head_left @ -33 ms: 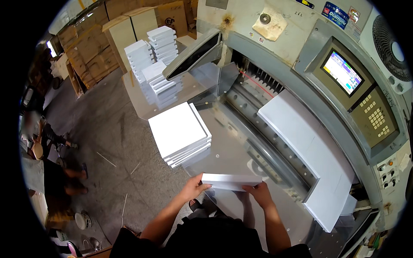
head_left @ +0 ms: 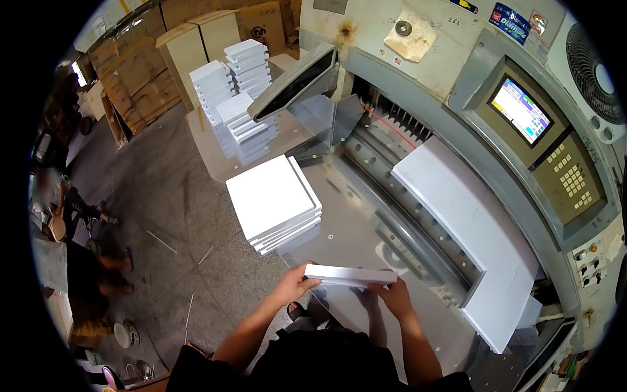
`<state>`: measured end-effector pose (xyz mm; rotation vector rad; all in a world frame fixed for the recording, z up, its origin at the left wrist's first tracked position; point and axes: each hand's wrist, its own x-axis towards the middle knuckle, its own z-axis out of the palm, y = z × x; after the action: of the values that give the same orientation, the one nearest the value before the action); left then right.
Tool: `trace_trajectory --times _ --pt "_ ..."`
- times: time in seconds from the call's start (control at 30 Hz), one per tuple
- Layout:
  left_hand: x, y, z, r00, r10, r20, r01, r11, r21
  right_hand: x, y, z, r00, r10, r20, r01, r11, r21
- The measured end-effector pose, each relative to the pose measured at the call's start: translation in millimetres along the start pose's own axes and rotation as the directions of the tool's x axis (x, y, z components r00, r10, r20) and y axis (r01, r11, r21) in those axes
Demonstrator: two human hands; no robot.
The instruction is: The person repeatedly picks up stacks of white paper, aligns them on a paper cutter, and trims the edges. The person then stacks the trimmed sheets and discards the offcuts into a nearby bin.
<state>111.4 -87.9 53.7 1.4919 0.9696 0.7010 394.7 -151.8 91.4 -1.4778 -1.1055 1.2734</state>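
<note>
Both my hands hold a narrow stack of white paper [head_left: 351,274] in front of my body, over the near edge of the metal table [head_left: 418,333]. My left hand [head_left: 292,286] grips its left end, thumb on the near side. At the right end, my right hand [head_left: 392,296] pinches the stack in the same way. Beyond my left hand, a pile of square white sheets [head_left: 269,199] lies in several offset layers on the table's left part. To the right, large white paper stacks [head_left: 473,215] form an angled shape on the cutting machine's bed.
A paper cutting machine [head_left: 418,91] spans the right side, with a lit screen [head_left: 520,109] and keypad [head_left: 570,176]. Notched white stacks [head_left: 238,117] stand on the far left wing. Cardboard boxes [head_left: 134,72] line the back. A person [head_left: 85,202] sits at far left; paper strips [head_left: 161,241] litter the floor.
The narrow paper stack has tilted slightly in my hands, so less of its near face shows. My hands have barely moved.
</note>
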Motion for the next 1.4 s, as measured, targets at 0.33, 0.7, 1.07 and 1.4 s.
trace_trajectory --times 0.33,0.7,1.07,1.4 --pt "6.2 1.7 1.7 0.993 0.115 -0.019 -0.08 0.793 0.604 -8.6 56.2 16.0 0.981 -0.143 -0.129 0.062 0.87 -0.489" --pt "28.4 79.5 -139.2 0.87 -0.042 -0.491 0.016 0.998 -0.058 154.6 -109.3 89.9 0.919 -0.341 0.199 0.375 0.911 -0.17" --pt "63.4 71.6 -185.9 0.801 -0.399 -0.447 0.307 0.914 -0.266 255.2 -82.0 139.7 0.958 -0.119 0.261 0.179 0.959 -0.22" --pt "64.9 69.9 -187.8 0.781 -0.404 -0.476 0.306 0.913 -0.272 259.6 -65.4 146.1 0.979 -0.114 0.172 0.133 0.986 -0.104"
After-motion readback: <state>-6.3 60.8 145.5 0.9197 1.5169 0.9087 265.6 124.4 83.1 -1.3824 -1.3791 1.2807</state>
